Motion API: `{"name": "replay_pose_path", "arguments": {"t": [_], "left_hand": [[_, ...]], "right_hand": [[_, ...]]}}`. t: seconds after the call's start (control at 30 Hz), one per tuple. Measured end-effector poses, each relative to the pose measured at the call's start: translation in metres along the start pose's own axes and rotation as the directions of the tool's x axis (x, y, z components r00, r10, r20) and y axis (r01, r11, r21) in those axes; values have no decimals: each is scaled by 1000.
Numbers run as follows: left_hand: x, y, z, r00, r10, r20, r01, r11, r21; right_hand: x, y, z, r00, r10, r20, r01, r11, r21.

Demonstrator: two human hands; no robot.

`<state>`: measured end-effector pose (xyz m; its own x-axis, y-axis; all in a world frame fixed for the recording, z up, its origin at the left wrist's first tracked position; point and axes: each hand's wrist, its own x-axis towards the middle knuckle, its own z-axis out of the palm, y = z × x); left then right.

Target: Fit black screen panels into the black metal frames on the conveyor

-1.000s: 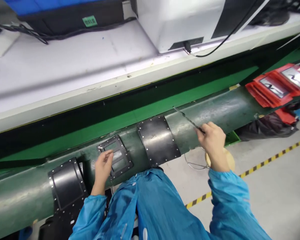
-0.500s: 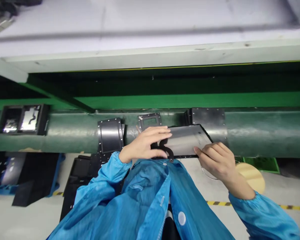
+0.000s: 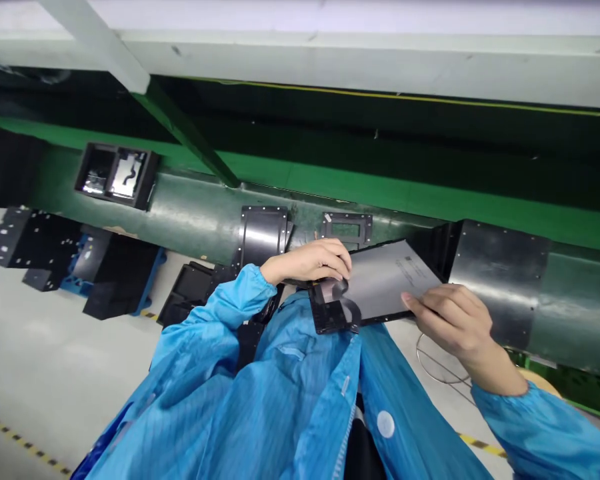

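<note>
Both hands are clamped on the flat dark grey rectangular panel point(image 3: 380, 283). The left hand point(image 3: 310, 262) curls over its near left end, beside a curled black ribbon strip point(image 3: 344, 301), and the right hand point(image 3: 447, 319) pinches the right edge. A second ago the right hand held something thin over the rounded green rail point(image 3: 195, 213) while the left touched the small black frame point(image 3: 347, 229). Now the panel sits clear of the rail above the blue coat point(image 3: 280, 400), tilted more than half a second ago.

L hand point(image 3: 310, 263) + R hand point(image 3: 450, 320): 2; 1 panel point(image 3: 380, 283); 1 tube point(image 3: 195, 213).
</note>
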<state>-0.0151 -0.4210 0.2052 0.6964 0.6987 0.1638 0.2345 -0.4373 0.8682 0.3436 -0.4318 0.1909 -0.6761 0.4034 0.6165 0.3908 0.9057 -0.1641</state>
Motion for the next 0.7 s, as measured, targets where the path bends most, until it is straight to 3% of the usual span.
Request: {"name": "replay_pose_path", "arguments": {"t": [0.1,0.2,0.27,0.4,0.5,0.57,0.63,0.67,0.7], "left_hand": [[-2,-12,13,981,-75,-177,63,996,-70],[-3,-27,29,904,-294,-309,233,947,-221],[-1,-40,37,852,-449,-268,336,864,-376],[1,-58,46,771,-637,-13,497,614,-614],[0,-60,53,730,-666,153,561,457,-690],[1,-55,60,743,-660,110,513,456,-728],[2,-50,69,754,-656,20,441,484,-756],[3,-49,74,751,-660,-16,411,487,-770],[4,-48,79,744,-667,-38,388,478,-788]], "right_hand": [[5,-2,1,993,-115,-19,114,992,-54],[5,-1,0,993,-122,-4,121,991,-54],[2,1,1,995,-98,32,99,995,-23],[-11,8,11,995,-83,53,83,997,13],[-22,12,21,999,-39,-1,39,999,0],[-29,15,27,992,72,-107,-75,997,-28],[-37,18,34,922,291,-257,-303,953,-10],[-41,19,39,839,434,-329,-444,895,46],[-44,20,46,724,585,-367,-575,805,149]]}}
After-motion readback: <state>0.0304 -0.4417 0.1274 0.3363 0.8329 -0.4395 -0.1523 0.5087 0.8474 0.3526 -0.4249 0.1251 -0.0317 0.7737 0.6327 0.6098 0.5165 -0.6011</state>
